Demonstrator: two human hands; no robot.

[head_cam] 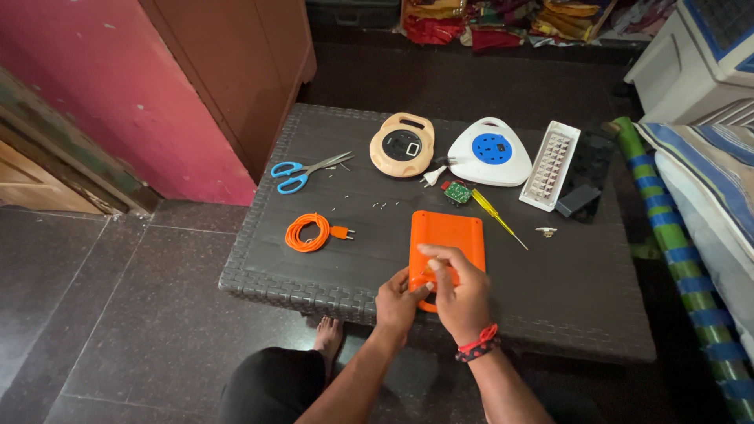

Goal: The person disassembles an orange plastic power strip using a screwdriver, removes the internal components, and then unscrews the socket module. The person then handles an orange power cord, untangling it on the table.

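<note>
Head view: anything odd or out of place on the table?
Yes. A bare green circuit board lies loose beside the yellow screwdriver, and small screws are scattered mid-table. Both hands, left hand and right hand, are on the orange casing.

Orange flat case (446, 235) and orange coiled cord (307, 233) are seen on a dark grey woven-pattern worktop (565, 298). Blue-handled scissors (292, 173), a peach round reel (402, 144), a white reel (488, 152) with blue centre, a yellow-handled screwdriver (495, 212), and a small green circuit board (457, 192) are noted. A red and black band (477, 344) is worn on the right wrist.
</note>
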